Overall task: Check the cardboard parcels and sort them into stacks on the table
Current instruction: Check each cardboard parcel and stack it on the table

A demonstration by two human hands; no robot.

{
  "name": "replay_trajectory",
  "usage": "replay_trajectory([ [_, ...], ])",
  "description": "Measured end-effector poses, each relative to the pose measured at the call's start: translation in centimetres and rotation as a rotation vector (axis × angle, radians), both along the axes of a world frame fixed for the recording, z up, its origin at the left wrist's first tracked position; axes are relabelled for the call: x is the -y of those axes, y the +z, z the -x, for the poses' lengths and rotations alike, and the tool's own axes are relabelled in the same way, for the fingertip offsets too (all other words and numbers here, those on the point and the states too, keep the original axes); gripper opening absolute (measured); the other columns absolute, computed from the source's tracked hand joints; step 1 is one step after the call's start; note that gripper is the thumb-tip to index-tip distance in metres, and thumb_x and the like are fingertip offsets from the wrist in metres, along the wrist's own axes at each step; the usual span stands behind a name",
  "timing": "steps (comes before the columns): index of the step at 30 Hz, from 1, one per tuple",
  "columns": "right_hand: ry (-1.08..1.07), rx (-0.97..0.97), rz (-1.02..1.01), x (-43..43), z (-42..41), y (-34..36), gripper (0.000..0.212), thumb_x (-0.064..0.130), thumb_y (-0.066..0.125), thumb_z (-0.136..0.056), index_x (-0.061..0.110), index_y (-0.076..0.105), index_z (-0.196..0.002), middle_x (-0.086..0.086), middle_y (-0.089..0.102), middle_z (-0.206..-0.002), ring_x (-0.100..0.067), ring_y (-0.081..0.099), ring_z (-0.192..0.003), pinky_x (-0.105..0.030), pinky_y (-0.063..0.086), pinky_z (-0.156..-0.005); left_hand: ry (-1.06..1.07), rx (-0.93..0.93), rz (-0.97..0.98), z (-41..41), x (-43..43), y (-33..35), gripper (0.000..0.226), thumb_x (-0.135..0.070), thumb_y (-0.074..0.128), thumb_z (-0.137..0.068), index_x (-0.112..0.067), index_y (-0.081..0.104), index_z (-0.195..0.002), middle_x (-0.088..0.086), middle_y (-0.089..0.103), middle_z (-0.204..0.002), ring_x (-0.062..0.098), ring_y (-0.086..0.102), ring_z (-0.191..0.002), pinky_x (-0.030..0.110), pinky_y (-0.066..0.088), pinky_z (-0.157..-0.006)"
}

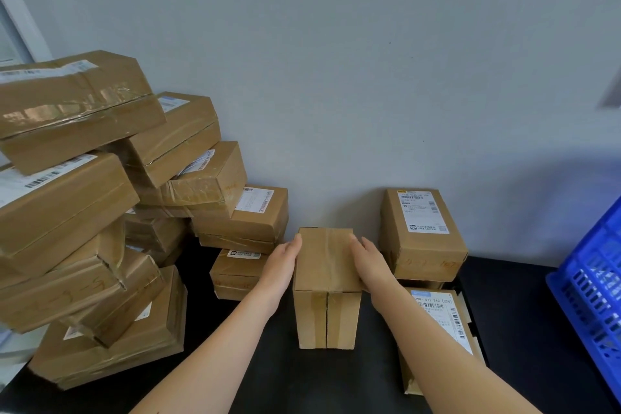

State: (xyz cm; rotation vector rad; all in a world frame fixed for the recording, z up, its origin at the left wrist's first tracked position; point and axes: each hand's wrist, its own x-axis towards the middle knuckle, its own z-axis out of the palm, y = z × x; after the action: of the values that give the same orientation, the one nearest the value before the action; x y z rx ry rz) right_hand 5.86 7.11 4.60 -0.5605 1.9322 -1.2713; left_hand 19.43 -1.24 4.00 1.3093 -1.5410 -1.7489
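Two bare forearms point(215, 339), bare left hand point(281, 264), bare right hand point(372, 265)

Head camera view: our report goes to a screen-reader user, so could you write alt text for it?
A person's left hand and right hand press the sides of a taped cardboard parcel standing on a black table. A leaning heap of parcels rises at left; labelled parcels and a blue crate sit at right.

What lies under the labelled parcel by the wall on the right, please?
Another cardboard parcel; only a thin strip shows below the labelled parcel, the rest is covered.
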Motion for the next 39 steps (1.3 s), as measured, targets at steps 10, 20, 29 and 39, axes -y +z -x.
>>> replay_trajectory([
  [10, -0.107, 0.212, -0.141, -0.7, -0.7, -0.7, 0.034, 0.047, 0.032, -0.100, 0.016, 0.045, -0.107, -0.002, 0.051, -0.087, -0.016, 0.048, -0.076, -0.035, 0.044, -0.080, -0.031, 0.043, -0.236, -1.2, -0.4, -1.3, 0.056, -0.060, 0.034, -0.094, -0.026, 0.041, -0.138, -0.001, 0.054, -0.115, 0.022, 0.048, -0.110, 0.046, 0.043, -0.092],
  [20, -0.033, 0.383, 0.107, -2.3, -0.1, 0.1, 0.035, 0.037, 0.043, -0.097, 0.014, 0.056, -0.119, -0.013, 0.062, -0.114, -0.026, 0.059, -0.096, -0.033, 0.049, -0.077, 0.028, -0.062, -0.207, -1.9, 0.4, -0.6, 0.058, -0.072, 0.032, -0.086, -0.031, 0.053, -0.121, -0.001, 0.061, -0.104, 0.023, 0.056, -0.106, 0.045, 0.043, -0.095],
  [29, 0.351, 0.317, 0.230, -3.1, -0.2, -0.2, 0.063, 0.046, 0.067, -0.063, 0.040, 0.050, -0.124, 0.003, 0.055, -0.125, -0.018, 0.050, -0.116, -0.032, 0.046, -0.083, -0.011, -0.084, -0.180, -1.5, -0.2, 1.0, 0.100, -0.085, 0.023, -0.062, -0.028, 0.040, -0.143, 0.007, 0.045, -0.144, 0.028, 0.037, -0.136, 0.053, 0.026, -0.112],
  [39, 0.317, 0.173, 0.203, -3.3, 0.8, -1.2, 0.061, 0.019, 0.073, -0.081, 0.032, 0.044, -0.133, 0.003, 0.061, -0.119, -0.015, 0.056, -0.112, -0.029, 0.048, -0.085, -0.091, -0.093, -0.160, -1.3, -0.8, 0.7, 0.085, -0.077, 0.022, -0.079, -0.018, 0.050, -0.133, 0.007, 0.052, -0.138, 0.024, 0.044, -0.129, 0.047, 0.026, -0.112],
])
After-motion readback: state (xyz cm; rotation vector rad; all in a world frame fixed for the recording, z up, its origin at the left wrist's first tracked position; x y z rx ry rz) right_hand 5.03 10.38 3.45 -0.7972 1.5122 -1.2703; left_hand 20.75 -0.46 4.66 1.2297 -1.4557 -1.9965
